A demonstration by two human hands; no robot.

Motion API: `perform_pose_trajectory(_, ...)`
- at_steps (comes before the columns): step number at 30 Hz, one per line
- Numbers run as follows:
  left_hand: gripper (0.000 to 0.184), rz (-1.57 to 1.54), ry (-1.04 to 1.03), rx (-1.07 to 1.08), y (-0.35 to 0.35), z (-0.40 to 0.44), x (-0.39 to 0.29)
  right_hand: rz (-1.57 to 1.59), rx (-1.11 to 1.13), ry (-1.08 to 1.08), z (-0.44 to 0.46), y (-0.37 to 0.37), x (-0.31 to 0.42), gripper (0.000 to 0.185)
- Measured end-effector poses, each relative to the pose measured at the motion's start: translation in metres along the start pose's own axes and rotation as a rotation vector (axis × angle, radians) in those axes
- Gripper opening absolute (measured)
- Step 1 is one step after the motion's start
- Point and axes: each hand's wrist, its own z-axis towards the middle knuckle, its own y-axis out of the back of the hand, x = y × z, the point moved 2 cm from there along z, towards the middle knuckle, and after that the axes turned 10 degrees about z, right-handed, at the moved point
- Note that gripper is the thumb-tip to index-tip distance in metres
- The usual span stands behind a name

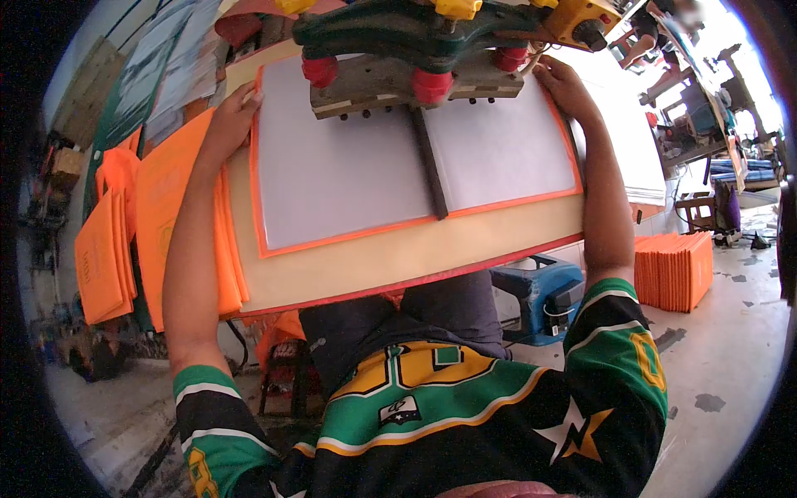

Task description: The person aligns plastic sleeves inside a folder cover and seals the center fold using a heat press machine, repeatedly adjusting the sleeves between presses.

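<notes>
An orange-edged folder (344, 178) lies spread open on the cream work board, with whitish, glossy sheets over both inner halves. A dark narrow bar (430, 162) runs down its middle. My left hand (235, 120) grips the folder's upper left edge, thumb and fingers closed at the border. At the upper right edge, my right hand (569, 90) is closed on the opposite border. Just above the folder's far part hangs a machine head (374, 87) with red knobs and a metal plate, hiding the far edge.
The cream board (398, 256) has a red front edge near my lap. Orange folders (170, 220) hang or stack at the left. More orange pieces (674, 270) stand stacked at right, beside a blue stool-like object (540, 299). Another person (647, 41) is at the far right.
</notes>
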Motion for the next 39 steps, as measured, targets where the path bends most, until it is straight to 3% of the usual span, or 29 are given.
perform_pose_trajectory(2,0.05,-0.075,-0.053,-0.018,-0.003,0.002,0.007,-0.003,-0.001,0.012,0.0,-0.003,0.004,0.041)
perform_pose_trajectory(4,0.051,-0.038,-0.075,-0.044,-0.002,0.002,0.006,0.09,-0.019,-0.12,-0.003,-0.001,0.011,0.038)
perform_pose_trajectory(7,0.052,0.002,-0.046,-0.027,-0.001,0.002,0.002,0.054,-0.015,-0.043,0.001,-0.001,0.005,0.039)
perform_pose_trajectory(18,0.055,-0.014,-0.073,0.009,-0.002,0.005,0.006,0.068,-0.006,-0.082,-0.003,-0.002,0.009,0.041)
perform_pose_trajectory(27,0.055,-0.119,0.026,0.087,0.0,0.001,-0.001,0.032,0.001,-0.086,-0.005,-0.001,0.021,0.042)
perform_pose_trajectory(32,0.055,0.069,-0.22,-0.143,-0.013,0.015,0.027,0.041,0.008,-0.082,-0.007,-0.001,0.025,0.042)
perform_pose_trajectory(36,0.055,-0.028,-0.045,-0.014,-0.003,0.002,0.003,0.031,0.011,-0.056,-0.003,-0.001,0.016,0.042)
perform_pose_trajectory(39,0.055,-0.018,-0.045,-0.018,-0.002,0.002,0.002,0.02,0.008,-0.055,-0.003,-0.001,0.012,0.042)
